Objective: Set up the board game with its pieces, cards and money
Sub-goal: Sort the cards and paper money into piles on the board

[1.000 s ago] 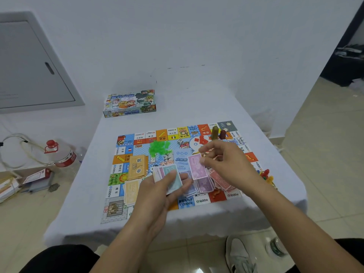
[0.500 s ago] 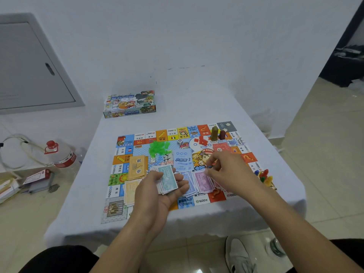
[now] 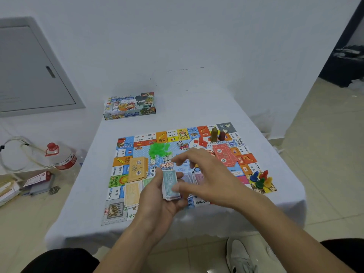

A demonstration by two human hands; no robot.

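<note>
over board (image 3: 137,143), left hand (image 3: 157,201) holds banknotes (image 3: 170,184) lengthwise away.

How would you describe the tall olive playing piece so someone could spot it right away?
Start at the game board on the white-covered table and go to its far right corner. The tall olive piece stands upright there, beside a dark red piece. It is taller than that neighbour and shaped like a narrow tower.
</note>
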